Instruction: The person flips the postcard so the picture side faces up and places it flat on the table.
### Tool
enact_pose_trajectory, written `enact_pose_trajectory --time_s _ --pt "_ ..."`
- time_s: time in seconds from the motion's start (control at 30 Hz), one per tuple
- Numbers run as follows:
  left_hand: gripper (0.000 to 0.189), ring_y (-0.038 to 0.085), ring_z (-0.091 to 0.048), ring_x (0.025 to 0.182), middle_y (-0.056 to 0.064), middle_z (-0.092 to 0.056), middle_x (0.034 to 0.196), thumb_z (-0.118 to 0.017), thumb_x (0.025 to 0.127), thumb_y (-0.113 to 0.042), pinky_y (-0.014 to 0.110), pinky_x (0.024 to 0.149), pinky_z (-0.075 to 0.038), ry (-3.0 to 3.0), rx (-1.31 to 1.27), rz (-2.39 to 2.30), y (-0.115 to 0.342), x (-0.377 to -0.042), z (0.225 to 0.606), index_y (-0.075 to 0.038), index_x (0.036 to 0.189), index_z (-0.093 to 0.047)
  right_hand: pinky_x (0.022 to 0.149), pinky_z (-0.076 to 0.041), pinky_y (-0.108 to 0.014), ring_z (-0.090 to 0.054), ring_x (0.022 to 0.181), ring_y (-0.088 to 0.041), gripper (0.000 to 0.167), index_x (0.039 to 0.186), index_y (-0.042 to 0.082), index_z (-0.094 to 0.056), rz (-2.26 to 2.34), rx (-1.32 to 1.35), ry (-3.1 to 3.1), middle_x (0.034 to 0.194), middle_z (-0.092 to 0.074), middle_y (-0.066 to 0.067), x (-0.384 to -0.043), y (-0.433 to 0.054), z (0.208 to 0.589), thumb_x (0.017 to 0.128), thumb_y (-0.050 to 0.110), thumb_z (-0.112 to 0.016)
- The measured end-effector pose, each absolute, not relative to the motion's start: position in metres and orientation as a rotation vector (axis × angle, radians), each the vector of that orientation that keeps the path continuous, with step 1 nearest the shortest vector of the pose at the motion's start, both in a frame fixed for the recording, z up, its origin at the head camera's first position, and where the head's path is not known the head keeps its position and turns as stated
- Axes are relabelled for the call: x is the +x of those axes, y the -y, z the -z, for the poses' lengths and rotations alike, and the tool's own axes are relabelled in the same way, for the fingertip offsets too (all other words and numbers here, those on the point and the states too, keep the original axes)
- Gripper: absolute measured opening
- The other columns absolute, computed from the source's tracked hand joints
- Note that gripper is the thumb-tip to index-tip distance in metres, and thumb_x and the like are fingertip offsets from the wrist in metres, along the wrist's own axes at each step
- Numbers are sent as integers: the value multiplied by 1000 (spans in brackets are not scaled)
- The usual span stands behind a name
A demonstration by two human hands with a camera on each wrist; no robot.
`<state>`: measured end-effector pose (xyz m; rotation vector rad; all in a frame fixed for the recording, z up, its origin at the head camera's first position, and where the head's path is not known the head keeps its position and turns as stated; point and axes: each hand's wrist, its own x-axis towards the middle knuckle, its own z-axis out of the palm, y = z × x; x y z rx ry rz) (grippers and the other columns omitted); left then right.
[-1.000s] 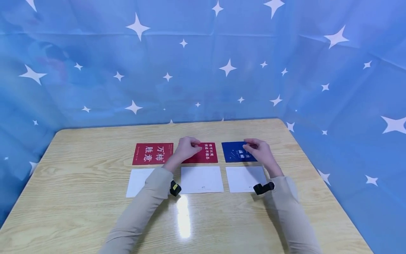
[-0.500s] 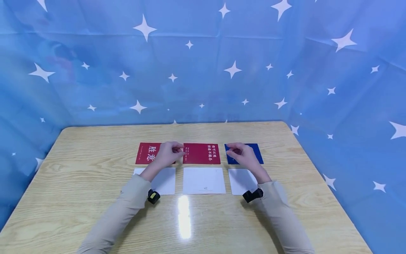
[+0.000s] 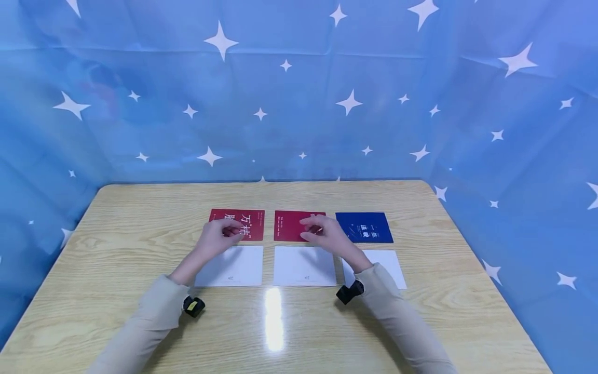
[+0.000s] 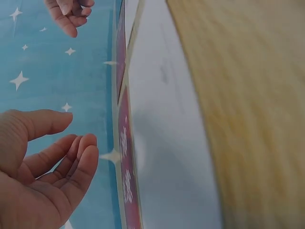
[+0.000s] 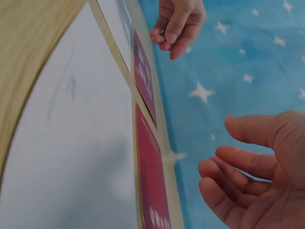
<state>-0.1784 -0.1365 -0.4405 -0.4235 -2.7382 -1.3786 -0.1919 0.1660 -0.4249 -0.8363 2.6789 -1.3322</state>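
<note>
My left hand [image 3: 218, 239] hovers over the left red card [image 3: 258, 218], fingers loosely curled, with a gap between thumb and fingertips. Nothing is held in it, as the left wrist view also shows. Over the middle red card [image 3: 287, 227] hangs my right hand [image 3: 330, 236], likewise relaxed and holding nothing. Both red cards carry white characters, partly hidden behind the hands. At the right of the back row lies a dark blue card [image 3: 371, 223] with white lettering. White cards form the front row: a left one [image 3: 233, 272], a middle one [image 3: 303, 270] and a right one [image 3: 385, 265] partly under my right forearm.
The cards lie flat in two rows on a light wooden table [image 3: 117, 259]. A blue curtain [image 3: 299, 119] with white stars hangs behind the table and along its sides. Each wrist wears a small black device; a bright light reflection [image 3: 273, 317] shows on the tabletop.
Both hands have moved left above the cards: the left from the middle red card to the left red one, the right from the blue card to the middle red one. The cards stay put.
</note>
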Motion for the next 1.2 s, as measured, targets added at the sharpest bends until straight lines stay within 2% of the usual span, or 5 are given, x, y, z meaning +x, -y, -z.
enact_pose_trajectory --time_s 0.2,0.4,0.57,0.83,1.2 --pt "23 22 -61 74 12 -66 82 -69 81 0 24 63 -49 2764 -358 1345 158 -169 443 9 101 -66 77 -51 -34 -60 87 -24 34 114 -8 -61 1274 -923 -2613 102 -64 -20 -191 -140 430 84 5 -69" --pt "20 22 -60 74 12 -65 82 -68 81 1 24 63 -49 2775 -327 1318 176 -160 445 10 99 -65 79 -50 -28 -60 89 -24 36 115 -7 -60 1246 -948 -2535 103 -63 -19 -189 -115 435 83 6 -69" --pt "24 20 -58 72 12 -64 80 -69 78 3 22 61 -47 2801 -312 1303 186 -156 449 12 99 -64 82 -51 -32 -61 95 -28 38 116 -7 -60 1227 -915 -2473 108 -63 -19 -188 -98 437 83 8 -71" --pt "33 21 -54 74 16 -61 85 -72 73 4 23 60 -44 2908 -253 1275 195 -151 450 13 103 -62 80 -47 -24 -57 92 -18 42 112 0 -63 1056 -788 -2530 102 -63 -8 -188 -74 446 76 15 -78" --pt "36 20 -50 73 13 -56 82 -75 70 3 26 63 -43 2993 -233 1204 200 -150 451 13 100 -58 79 -46 -27 -53 88 -16 46 108 2 -64 798 -731 -2657 96 -59 -5 -185 -54 447 69 17 -84"
